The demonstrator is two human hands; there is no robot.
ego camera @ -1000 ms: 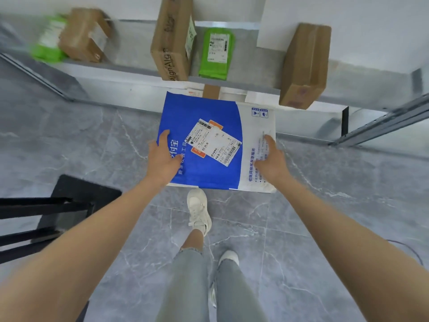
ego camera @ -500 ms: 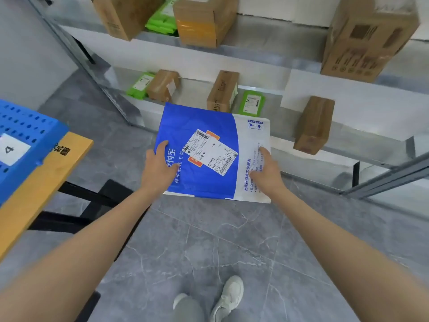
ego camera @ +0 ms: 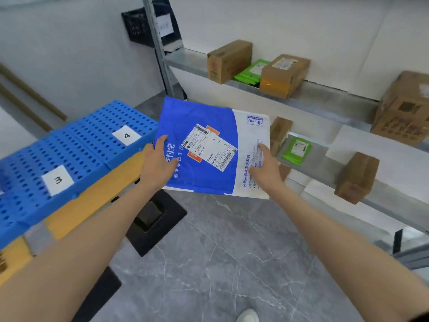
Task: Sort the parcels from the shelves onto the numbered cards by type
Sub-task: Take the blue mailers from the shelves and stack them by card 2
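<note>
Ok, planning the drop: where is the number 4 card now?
In the head view, the number 4 card lies left of centre on the blue perforated panel, left of the blue mailer.

Grey marbled floor (ego camera: 220, 263) spreads beneath a yellow-topped table (ego camera: 97, 201) carrying blue perforated panels (ego camera: 97, 145). The table's black base plate (ego camera: 157, 219) rests on the floor below its edge. A black crate (ego camera: 137, 26) sits high beyond the table's far end, and a white shoe (ego camera: 248, 316) shows well to its right.

Cropped box (ego camera: 404, 108), cropped shoe (ego camera: 248, 316), illegible mailer label (ego camera: 210, 147)
</note>
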